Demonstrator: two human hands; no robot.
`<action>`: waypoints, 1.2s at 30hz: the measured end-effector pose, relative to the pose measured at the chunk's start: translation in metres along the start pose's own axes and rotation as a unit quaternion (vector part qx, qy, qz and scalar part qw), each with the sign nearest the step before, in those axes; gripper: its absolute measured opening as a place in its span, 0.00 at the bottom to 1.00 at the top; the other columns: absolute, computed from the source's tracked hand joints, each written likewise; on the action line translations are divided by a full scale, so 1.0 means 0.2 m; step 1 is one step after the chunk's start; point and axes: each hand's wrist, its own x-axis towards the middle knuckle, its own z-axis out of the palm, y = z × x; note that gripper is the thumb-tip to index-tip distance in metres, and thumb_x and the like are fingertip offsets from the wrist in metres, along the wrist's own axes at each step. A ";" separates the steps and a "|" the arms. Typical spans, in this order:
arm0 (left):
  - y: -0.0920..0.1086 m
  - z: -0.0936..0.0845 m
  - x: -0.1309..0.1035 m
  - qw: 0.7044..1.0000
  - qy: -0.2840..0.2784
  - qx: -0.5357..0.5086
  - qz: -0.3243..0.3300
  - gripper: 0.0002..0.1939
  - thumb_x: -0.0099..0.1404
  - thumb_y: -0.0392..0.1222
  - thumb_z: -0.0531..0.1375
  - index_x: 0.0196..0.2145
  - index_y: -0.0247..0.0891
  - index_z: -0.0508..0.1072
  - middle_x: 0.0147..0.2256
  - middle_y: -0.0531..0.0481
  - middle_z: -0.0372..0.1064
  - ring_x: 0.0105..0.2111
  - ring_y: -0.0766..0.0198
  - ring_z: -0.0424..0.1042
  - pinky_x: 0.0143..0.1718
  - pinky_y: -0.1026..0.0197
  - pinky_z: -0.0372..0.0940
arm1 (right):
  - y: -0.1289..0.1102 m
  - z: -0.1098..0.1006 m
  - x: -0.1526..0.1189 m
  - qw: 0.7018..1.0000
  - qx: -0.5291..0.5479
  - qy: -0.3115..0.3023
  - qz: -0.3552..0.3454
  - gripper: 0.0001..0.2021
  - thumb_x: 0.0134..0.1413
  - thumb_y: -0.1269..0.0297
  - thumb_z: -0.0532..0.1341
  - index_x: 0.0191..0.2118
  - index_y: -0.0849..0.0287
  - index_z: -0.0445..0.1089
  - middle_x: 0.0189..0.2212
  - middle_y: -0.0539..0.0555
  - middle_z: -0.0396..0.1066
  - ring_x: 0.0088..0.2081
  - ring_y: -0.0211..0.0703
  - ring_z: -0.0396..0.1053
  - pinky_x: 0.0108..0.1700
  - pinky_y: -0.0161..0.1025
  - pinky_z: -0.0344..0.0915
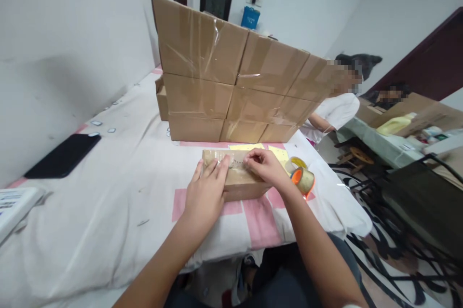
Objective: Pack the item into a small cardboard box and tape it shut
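A small cardboard box (246, 191) with clear tape along its top lies near the front of the cloth-covered table (108, 211). My left hand (207, 192) rests on the box's left part, fingers stretched out over the top. At the right end of the top, my right hand (265, 167) is closed in a pinch beside a short dark dashed mark. Whatever is between those fingertips is hidden. Right of the box sits an orange tape dispenser (306, 180) with a roll of tan tape, and a yellow tape roll (298, 162) lies behind it.
A tall wall of stacked cardboard boxes (231, 98) stands just behind the small box. Yellow sheets (278, 154) lie between them. On the left are a black flat device (63, 156) and a white box (18, 207). A person in white (334, 113) is beyond the table's right side.
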 end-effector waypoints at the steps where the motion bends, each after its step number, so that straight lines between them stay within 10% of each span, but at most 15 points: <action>1: 0.00 0.00 0.00 1.000 0.003 0.002 0.006 0.41 0.63 0.30 0.59 0.70 0.36 0.50 0.62 0.39 0.66 0.65 0.49 0.61 0.68 0.41 0.49 | 0.03 0.01 0.02 0.999 -0.035 0.000 -0.001 0.07 0.52 0.62 0.62 0.27 0.58 0.72 0.22 0.49 0.69 0.26 0.39 0.63 0.31 0.37 0.59; 9: 0.05 0.03 0.00 0.999 0.006 0.045 0.010 0.26 0.69 0.31 0.53 0.61 0.49 0.69 0.63 0.40 0.64 0.63 0.41 0.62 0.61 0.33 0.55 | 0.05 0.04 0.05 0.965 -0.260 -0.010 -0.039 0.06 0.52 0.63 0.66 0.29 0.56 0.69 0.29 0.53 0.70 0.34 0.46 0.65 0.38 0.41 0.57; 16: 0.04 0.01 0.00 0.999 0.001 0.041 0.012 0.26 0.66 0.33 0.57 0.60 0.49 0.69 0.63 0.42 0.64 0.63 0.41 0.60 0.57 0.35 0.57 | 0.32 -0.40 0.18 0.834 -0.464 0.264 0.139 0.17 0.55 0.51 0.64 0.41 0.60 0.68 0.36 0.60 0.72 0.41 0.56 0.67 0.41 0.45 0.58; 22: 0.09 0.04 -0.02 0.999 0.037 0.009 0.037 0.25 0.70 0.36 0.55 0.63 0.44 0.64 0.67 0.45 0.58 0.65 0.47 0.57 0.55 0.37 0.53 | 0.58 -0.67 0.09 0.854 -0.446 0.130 0.234 0.09 0.58 0.61 0.61 0.38 0.60 0.75 0.36 0.58 0.78 0.38 0.48 0.72 0.38 0.40 0.59; 36: -0.16 -0.06 0.02 0.999 0.033 0.002 0.016 0.21 0.68 0.33 0.51 0.54 0.50 0.72 0.57 0.47 0.71 0.53 0.49 0.70 0.58 0.36 0.47 | 0.79 -0.42 0.23 0.901 -0.370 0.049 0.223 0.10 0.50 0.73 0.59 0.32 0.64 0.79 0.32 0.62 0.79 0.34 0.47 0.72 0.38 0.38 0.61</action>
